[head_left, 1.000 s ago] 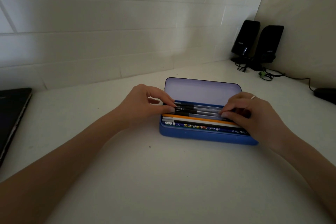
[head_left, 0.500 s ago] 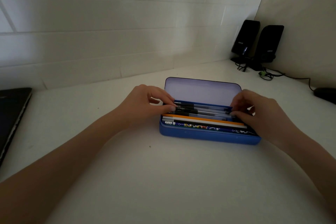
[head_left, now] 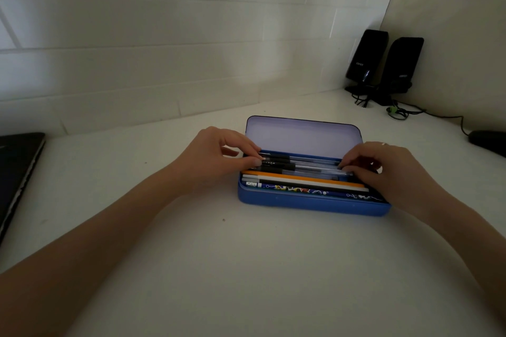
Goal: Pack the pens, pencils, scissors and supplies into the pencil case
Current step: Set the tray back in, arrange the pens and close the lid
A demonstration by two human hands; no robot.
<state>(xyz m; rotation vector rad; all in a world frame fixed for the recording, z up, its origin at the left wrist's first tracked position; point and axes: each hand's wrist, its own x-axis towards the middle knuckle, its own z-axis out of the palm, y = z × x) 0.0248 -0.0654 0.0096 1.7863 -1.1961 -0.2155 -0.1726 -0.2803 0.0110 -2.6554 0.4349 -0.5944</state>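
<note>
A blue pencil case stands open on the white desk, its lid tilted up at the back. Along its front side lie an orange pencil, a white and black one and a patterned blue pencil. Behind them lie a few clear pens with black caps. My left hand pinches their capped left ends with curled fingers. My right hand grips their right ends and hides that end of the case. No scissors are in view.
Two black speakers stand in the far right corner with cables trailing to a dark mouse. A closed dark laptop lies at the left edge. A tiled wall runs behind the desk.
My right hand has slid right along the pens to their ends, uncovering more of the pencils. My left hand has stayed on the capped ends. The case has barely shifted.
</note>
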